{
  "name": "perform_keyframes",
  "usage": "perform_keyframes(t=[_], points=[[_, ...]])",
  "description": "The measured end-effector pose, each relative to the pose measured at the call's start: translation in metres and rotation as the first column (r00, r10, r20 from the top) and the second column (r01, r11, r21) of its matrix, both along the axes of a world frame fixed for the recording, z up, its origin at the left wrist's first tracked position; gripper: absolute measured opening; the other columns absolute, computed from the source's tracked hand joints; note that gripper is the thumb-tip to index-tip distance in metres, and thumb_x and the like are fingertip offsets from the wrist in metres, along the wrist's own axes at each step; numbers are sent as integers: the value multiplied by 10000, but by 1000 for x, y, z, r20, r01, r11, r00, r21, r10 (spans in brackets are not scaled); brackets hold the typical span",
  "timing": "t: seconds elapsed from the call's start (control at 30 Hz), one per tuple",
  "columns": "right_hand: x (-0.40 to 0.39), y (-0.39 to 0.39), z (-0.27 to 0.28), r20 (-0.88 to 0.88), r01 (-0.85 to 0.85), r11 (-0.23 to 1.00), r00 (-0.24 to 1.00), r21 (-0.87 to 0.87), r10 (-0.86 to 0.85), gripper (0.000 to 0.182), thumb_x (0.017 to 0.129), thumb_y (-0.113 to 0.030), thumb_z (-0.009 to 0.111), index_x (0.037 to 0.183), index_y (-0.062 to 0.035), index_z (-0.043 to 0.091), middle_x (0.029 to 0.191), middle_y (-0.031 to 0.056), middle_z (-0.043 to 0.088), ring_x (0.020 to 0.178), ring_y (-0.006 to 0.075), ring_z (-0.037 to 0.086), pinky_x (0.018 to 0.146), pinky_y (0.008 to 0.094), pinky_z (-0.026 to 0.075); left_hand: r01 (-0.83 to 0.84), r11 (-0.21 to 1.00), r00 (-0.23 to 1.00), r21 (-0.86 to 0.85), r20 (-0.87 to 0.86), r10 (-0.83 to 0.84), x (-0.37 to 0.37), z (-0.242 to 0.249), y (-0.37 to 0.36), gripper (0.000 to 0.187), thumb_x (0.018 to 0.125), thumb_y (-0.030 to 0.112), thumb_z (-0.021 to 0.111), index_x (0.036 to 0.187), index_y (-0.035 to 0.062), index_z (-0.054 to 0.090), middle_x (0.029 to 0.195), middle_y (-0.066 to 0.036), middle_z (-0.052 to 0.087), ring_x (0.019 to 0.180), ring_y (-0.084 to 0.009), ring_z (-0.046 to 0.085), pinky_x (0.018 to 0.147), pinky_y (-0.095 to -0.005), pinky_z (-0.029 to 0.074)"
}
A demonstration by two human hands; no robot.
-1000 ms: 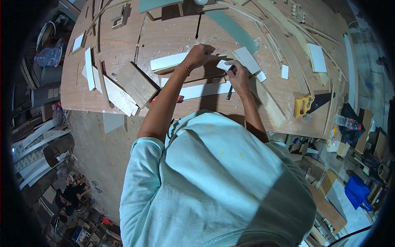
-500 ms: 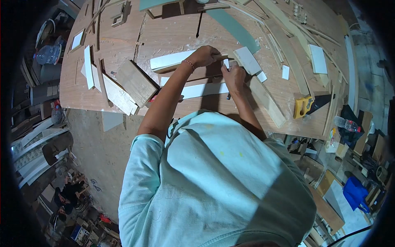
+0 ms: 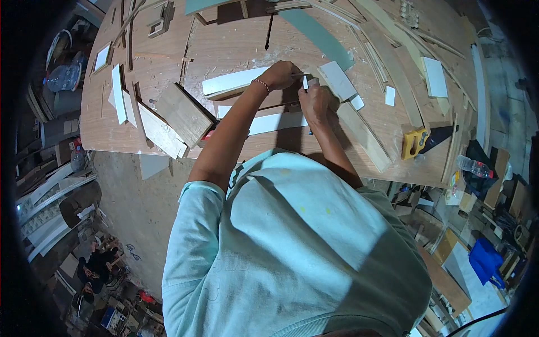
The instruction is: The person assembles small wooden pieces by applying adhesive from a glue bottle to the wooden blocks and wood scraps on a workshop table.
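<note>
small white piece point(image 3: 305, 82) pinched in right hand point(image 3: 315, 102), near curled left hand point(image 3: 279, 76), its grasp unclear

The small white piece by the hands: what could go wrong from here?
The small white piece sits at the fingertips of the right hand, so it could slip. The right forearm looks close to the long wooden board and might nudge it. The yellow-handled saw lies with its blade bare, a possible cut for anyone reaching there.
</note>
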State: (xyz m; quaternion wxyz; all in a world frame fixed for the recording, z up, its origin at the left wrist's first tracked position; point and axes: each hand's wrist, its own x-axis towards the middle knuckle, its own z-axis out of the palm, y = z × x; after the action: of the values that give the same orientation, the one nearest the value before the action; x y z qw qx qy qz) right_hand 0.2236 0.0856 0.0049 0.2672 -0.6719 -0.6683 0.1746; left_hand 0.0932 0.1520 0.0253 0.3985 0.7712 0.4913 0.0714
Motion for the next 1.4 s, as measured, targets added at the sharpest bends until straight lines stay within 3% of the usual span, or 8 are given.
perform_keyframes(t=[0.73,0.93,1.03,1.1,1.2,1.3,1.4], points=[[-1,4,0,31,11,999,999,-50,-10,167,689,-107,610,736,35,536,606,224,566,596,333,597,530,398,471,-35,997,999,-74,-20,34,1,7,-1,175,746,112,526,870,64,640,809,-179,610,748,-294,591,680,-351,453],[6,0,6,-10,13,998,1000,-69,-14,262,670,-190,648,763,34,550,653,220,583,621,341,599,583,405,471,15,996,999,-85,-42,-18,-3,1,2,181,773,150,515,875,63,637,810,-160,620,746,-282,591,686,-344,454],[9,-6,9,-38,16,995,999,-98,-20,304,662,-228,655,780,36,559,661,209,591,637,345,599,607,406,467,44,998,999,-47,10,-44,-2,12,-1,205,792,180,522,895,32,618,782,-138,626,667,-239,585,648,-328,451],[8,-8,7,-39,25,999,999,-31,-26,250,656,-213,632,704,27,580,554,179,561,540,320,580,535,379,464,37,998,999,-57,31,-35,-3,12,0,221,789,176,520,937,41,612,816,-145,625,704,-256,593,666,-327,456],[6,-6,0,-20,30,999,999,-26,-31,233,659,-200,626,681,26,576,568,192,562,548,322,579,542,380,464,54,998,999,15,-1,-54,-3,6,1,234,784,175,521,958,47,609,843,-151,622,734,-270,596,680,-322,460],[5,-4,-9,53,28,1000,998,0,-28,211,659,-179,625,666,24,569,583,199,561,563,327,578,541,388,462,50,998,998,-24,-44,-51,-2,3,3,229,774,159,532,955,42,609,864,-159,616,752,-286,593,687,-319,462],[6,-4,-11,44,-8,998,999,-68,11,225,661,-160,634,749,34,562,622,215,571,614,348,587,582,419,464,50,999,996,-17,-79,-51,-1,7,2,214,772,122,526,951,40,611,881,-158,614,769,-287,593,701,-324,460]])
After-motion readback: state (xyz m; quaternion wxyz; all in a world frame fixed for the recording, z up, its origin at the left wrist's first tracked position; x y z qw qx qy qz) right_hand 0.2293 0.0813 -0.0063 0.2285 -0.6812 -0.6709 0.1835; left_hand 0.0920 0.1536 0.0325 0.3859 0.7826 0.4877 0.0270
